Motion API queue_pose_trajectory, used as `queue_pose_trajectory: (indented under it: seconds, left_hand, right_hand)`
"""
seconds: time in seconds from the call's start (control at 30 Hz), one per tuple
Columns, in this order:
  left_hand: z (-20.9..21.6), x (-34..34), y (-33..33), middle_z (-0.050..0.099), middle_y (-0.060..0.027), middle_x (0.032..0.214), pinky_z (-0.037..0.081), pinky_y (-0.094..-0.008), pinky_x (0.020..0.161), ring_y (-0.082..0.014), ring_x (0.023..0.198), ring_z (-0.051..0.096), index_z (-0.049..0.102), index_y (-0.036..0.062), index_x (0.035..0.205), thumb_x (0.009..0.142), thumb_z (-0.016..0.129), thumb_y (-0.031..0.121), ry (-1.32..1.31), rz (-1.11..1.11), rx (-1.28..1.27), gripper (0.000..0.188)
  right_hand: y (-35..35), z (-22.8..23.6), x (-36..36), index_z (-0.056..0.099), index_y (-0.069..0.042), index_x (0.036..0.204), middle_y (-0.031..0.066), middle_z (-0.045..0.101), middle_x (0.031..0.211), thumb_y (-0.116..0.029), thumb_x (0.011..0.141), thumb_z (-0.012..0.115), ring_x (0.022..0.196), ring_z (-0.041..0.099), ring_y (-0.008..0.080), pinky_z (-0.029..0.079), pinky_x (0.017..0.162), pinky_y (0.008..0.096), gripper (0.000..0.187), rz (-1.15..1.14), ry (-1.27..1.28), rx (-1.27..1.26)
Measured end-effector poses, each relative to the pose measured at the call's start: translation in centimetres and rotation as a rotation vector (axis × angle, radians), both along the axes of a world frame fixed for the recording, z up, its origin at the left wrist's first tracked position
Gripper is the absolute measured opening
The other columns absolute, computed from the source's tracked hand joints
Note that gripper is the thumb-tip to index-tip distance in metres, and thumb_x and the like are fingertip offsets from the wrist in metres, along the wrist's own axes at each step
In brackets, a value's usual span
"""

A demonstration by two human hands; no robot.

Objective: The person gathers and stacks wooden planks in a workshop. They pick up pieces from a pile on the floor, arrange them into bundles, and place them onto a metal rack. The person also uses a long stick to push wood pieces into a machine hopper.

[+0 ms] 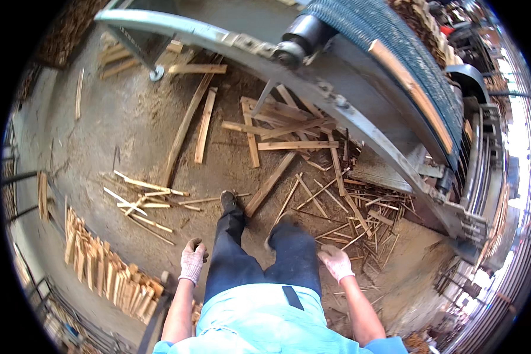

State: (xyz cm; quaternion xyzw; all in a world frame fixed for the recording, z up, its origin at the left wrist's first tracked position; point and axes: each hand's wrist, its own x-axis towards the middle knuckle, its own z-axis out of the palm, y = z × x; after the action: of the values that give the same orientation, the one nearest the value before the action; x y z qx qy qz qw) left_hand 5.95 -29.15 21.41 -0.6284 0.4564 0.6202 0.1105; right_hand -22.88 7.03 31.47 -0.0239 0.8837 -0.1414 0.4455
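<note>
My left hand (193, 260), in a pale work glove with darker, soiled fingers, hangs beside my left thigh. Its fingers are loosely bent and nothing is in them. On the other side my right hand (336, 262), gloved the same way, hangs by my right thigh, also holding nothing. Thin wood strips (144, 203) lie loose on the floor ahead of the left hand. Beyond the right hand is a scatter of narrow wood offcuts (360, 206). A long plank (269, 184) lies just ahead of my feet.
A metal-framed conveyor with a blue-green belt (389, 35) slants across the far right, a wood board (413, 94) on its edge. Heaped boards (289, 121) lie beneath its frame rail (360, 121). Stacked wood pieces (109, 271) stand at left. Sawdust covers the floor.
</note>
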Motion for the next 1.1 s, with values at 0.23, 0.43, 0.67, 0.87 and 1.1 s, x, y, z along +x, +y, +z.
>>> queue_pose_trajectory:
  seconds: [0.23,0.43,0.67,0.87,1.1]
  left_hand:
    - [-0.1,-6.2,8.3,0.068,-0.0072,0.095,0.055,-0.0275,0.071,-0.0136,0.076,0.065,0.058,-0.0016,0.132,0.096,0.061,0.016,-0.031,0.273,0.097,0.04]
    - [-6.8,-11.6,17.3,0.068,-0.0091,0.101,0.055,-0.0283,0.079,-0.0142,0.086,0.066,0.055,-0.0068,0.132,0.098,0.061,0.017,0.006,0.441,0.258,0.042]
    - [-13.7,-17.0,20.4,0.07,-0.0099,0.108,0.051,-0.0279,0.091,-0.0143,0.1,0.066,0.055,-0.0037,0.133,0.097,0.062,0.017,0.025,0.217,0.532,0.042]
    - [-14.5,-15.7,20.6,0.068,-0.0064,0.102,0.053,-0.0277,0.084,-0.0134,0.09,0.065,0.057,-0.0023,0.13,0.101,0.062,0.019,-0.084,0.397,0.497,0.037]
    - [-18.3,-17.9,17.9,0.068,-0.0096,0.105,0.053,-0.0278,0.082,-0.0135,0.087,0.064,0.056,-0.0062,0.132,0.097,0.062,0.019,-0.011,0.064,0.248,0.044]
  right_hand:
    - [-6.6,-14.0,-12.1,0.066,-0.005,0.125,0.0234,0.071,0.113,-0.039,0.085,0.068,0.11,0.067,0.0388,0.052,0.095,0.0436,0.052,0.363,-0.001,0.145]
    - [-11.5,-33.7,-21.7,0.059,0.001,0.128,0.0296,0.07,0.108,-0.036,0.086,0.064,0.104,0.069,0.042,0.054,0.092,0.048,0.056,0.781,0.165,0.398]
    - [-12.3,-51.0,-30.2,0.069,0.0,0.114,0.0234,0.075,0.103,-0.038,0.088,0.067,0.099,0.074,0.0364,0.059,0.085,0.0487,0.046,1.042,0.344,0.554]
    - [-11.0,-50.3,-28.7,0.079,-0.003,0.088,0.0219,0.075,0.092,-0.016,0.091,0.06,0.086,0.077,0.0349,0.062,0.075,0.0464,0.023,1.243,0.341,0.403]
    - [-6.6,-37.8,-18.5,0.077,-0.007,0.092,0.0247,0.073,0.095,-0.038,0.089,0.059,0.091,0.072,0.0398,0.058,0.08,0.0457,0.036,1.321,-0.588,0.189]
